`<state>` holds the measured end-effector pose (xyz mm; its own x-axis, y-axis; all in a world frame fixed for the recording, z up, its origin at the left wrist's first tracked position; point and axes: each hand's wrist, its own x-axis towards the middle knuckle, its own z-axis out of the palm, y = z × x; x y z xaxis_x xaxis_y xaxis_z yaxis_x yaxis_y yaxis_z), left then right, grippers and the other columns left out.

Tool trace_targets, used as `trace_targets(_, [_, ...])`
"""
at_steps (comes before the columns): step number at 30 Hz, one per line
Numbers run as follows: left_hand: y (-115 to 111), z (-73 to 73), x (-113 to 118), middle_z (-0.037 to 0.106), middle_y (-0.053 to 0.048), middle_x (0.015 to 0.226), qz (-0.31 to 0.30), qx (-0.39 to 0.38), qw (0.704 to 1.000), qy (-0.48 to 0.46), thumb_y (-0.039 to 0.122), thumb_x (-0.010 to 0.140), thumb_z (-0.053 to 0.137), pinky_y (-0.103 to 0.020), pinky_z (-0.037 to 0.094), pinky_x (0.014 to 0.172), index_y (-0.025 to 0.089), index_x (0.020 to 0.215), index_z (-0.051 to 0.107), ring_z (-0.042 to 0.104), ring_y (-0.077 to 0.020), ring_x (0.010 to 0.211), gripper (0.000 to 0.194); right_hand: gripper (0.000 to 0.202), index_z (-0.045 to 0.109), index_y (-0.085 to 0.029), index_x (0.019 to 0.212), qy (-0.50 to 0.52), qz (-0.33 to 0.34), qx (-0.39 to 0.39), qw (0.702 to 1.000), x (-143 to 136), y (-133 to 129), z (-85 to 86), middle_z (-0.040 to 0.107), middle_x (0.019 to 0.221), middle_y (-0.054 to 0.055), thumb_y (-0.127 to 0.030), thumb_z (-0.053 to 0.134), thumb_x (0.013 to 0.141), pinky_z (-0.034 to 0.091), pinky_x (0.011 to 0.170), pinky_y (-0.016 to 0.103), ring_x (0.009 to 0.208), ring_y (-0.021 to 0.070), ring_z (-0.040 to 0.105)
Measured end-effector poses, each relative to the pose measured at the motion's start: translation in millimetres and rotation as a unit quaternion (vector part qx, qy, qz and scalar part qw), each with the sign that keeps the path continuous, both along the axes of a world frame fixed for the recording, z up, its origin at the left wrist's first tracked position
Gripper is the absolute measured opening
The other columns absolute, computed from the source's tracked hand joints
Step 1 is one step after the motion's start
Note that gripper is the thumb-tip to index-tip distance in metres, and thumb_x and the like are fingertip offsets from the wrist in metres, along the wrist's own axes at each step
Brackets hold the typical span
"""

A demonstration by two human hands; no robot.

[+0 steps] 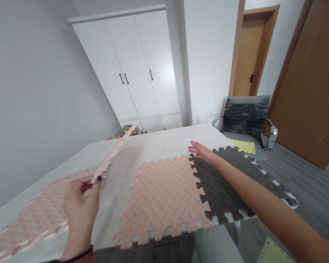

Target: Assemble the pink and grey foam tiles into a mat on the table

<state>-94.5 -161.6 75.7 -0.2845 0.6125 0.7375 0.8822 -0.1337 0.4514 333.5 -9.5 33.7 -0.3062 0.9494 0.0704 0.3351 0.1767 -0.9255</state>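
Note:
My left hand point(82, 204) pinches the near edge of a thin pink foam mat tile point(113, 153), which stands tilted and nearly edge-on above the white table. Stretched out over the far left corner of a dark grey foam tile point(219, 190), my right hand point(201, 151) has its fingers extended and holds nothing; whether it touches the tile I cannot tell. Beside the grey tile a pink foam tile point(164, 193) lies flat, their toothed edges meeting. Further left, more pink foam point(44, 208) lies on the table.
The white table point(170, 140) carries the tiles, some overhanging its front edge. A chair point(246, 113) at the right holds a yellow foam piece point(242, 145); another yellow piece point(272, 252) is low at the right. A white wardrobe point(137, 65) and cardboard box point(130, 129) stand behind.

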Motion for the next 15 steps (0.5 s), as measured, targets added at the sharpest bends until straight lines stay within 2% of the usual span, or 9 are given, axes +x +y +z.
trace_targets(1, [7,3.6,15,0.054,0.0,0.089,-0.041,-0.011,0.999,-0.008,0.044,0.086,0.052,-0.032,0.046,0.076,0.02,0.1,0.055,0.053,-0.0164,0.08,0.028,0.072,0.019,-0.021,0.146,0.078,0.021,-0.046,0.996,-2,-2,7.4,0.04,0.145,0.015,-0.067,0.02,0.091,0.046,0.096,0.043,0.125,0.0195,0.048])
trace_targets(3, [24,7.1,42,0.055,0.0,0.095,-0.135,-0.048,0.99,-0.005,0.045,0.084,0.053,-0.031,0.049,0.081,0.021,0.098,0.058,0.056,-0.0164,0.087,0.028,0.076,0.016,-0.021,0.144,0.236,0.055,-0.139,0.96,-2,-5,20.2,0.041,0.143,0.017,-0.071,0.026,0.088,0.049,0.092,0.045,0.121,0.0214,0.052])
trace_targets(5, [40,7.1,63,0.055,-0.002,0.097,-0.237,-0.113,0.965,0.011,0.045,0.085,0.051,-0.03,0.051,0.082,0.022,0.098,0.059,0.057,-0.0168,0.091,0.028,0.072,0.019,-0.02,0.141,0.32,0.052,-0.177,0.929,5,-6,29.4,0.042,0.142,0.018,-0.069,0.028,0.089,0.049,0.092,0.046,0.118,0.0217,0.055])
trace_targets(7, [55,5.3,79,0.055,-0.003,0.098,-0.326,-0.186,0.927,0.018,0.044,0.087,0.047,-0.031,0.051,0.082,0.021,0.098,0.059,0.056,-0.0171,0.093,0.028,0.06,0.028,-0.021,0.135,0.343,0.014,-0.173,0.923,21,-5,34.7,0.046,0.139,0.016,-0.063,0.03,0.092,0.049,0.093,0.042,0.113,0.0203,0.058])
trace_targets(9, [68,2.6,90,0.054,-0.004,0.097,-0.375,-0.233,0.897,0.018,0.044,0.089,0.045,-0.031,0.05,0.083,0.021,0.098,0.058,0.056,-0.0167,0.093,0.029,0.054,0.039,-0.019,0.124,0.351,-0.033,-0.171,0.92,42,-3,36.1,0.051,0.133,0.016,-0.062,0.033,0.091,0.051,0.091,0.038,0.109,0.0201,0.06])
trace_targets(12, [82,-2.6,101,0.056,-0.005,0.099,-0.407,-0.258,0.876,0.018,0.045,0.088,0.047,-0.031,0.049,0.085,0.019,0.097,0.059,0.057,-0.0167,0.093,0.03,0.058,0.048,-0.017,0.104,0.34,-0.09,-0.212,0.912,70,0,31.2,0.061,0.116,0.016,-0.071,0.033,0.086,0.055,0.08,0.034,0.101,0.0216,0.064])
trace_targets(13, [86,-4.7,103,0.057,-0.005,0.099,-0.415,-0.264,0.871,0.017,0.045,0.087,0.048,-0.031,0.049,0.086,0.019,0.097,0.06,0.057,-0.0169,0.094,0.03,0.055,0.049,-0.018,0.1,0.321,-0.104,-0.23,0.913,76,2,27.6,0.063,0.108,0.014,-0.069,0.035,0.087,0.056,0.076,0.032,0.097,0.0209,0.065])
trace_targets(15, [92,-10.3,105,0.06,-0.005,0.098,-0.425,-0.274,0.863,0.014,0.045,0.085,0.051,-0.032,0.048,0.087,0.019,0.094,0.061,0.057,-0.0175,0.094,0.029,0.036,0.052,-0.018,0.095,0.274,-0.126,-0.255,0.918,78,5,18.4,0.066,0.093,0.009,-0.053,0.048,0.09,0.057,0.069,0.028,0.086,0.0173,0.067])
